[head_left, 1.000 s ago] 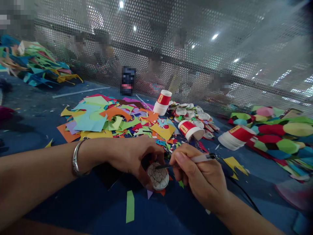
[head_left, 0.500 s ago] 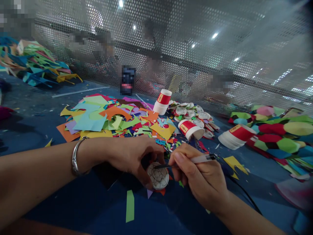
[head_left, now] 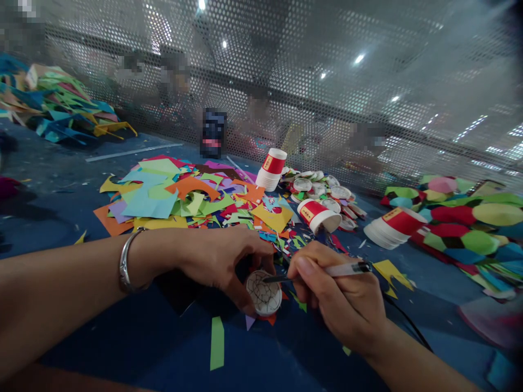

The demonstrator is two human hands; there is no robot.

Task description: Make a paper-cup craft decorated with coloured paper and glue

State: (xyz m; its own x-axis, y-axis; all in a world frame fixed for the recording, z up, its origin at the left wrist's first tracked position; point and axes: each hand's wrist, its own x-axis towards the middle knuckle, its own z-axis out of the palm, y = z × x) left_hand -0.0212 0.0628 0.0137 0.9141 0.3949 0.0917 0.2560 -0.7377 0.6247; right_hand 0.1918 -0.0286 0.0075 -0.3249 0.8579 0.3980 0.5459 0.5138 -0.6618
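My left hand (head_left: 229,261), with a silver bangle (head_left: 126,261) at the wrist, grips a small white disc (head_left: 265,300) between thumb and fingers. It looks like the bottom of a paper cup, its rim raised, and dark crooked lines cover its face. A black-and-clear pen (head_left: 345,269) is pinched in my right hand (head_left: 333,294). The pen's tip is at the upper part of the disc; whether it touches, I cannot tell. Under the disc poke out small orange and purple paper scraps. A dark flat sheet (head_left: 177,294) lies partly beneath my left wrist.
Coloured paper cuttings (head_left: 151,196) heap up ahead. A cup stack (head_left: 272,170) stands upside down; a tipped cup (head_left: 318,216) and another stack (head_left: 394,227) are to the right. Round cup pieces (head_left: 316,188) lie behind. A phone (head_left: 213,133) leans against the mesh panel (head_left: 286,71).
My right hand and the pen have shifted slightly right, moving the tip across the disc. My left hand and the disc stay nearly where they were.
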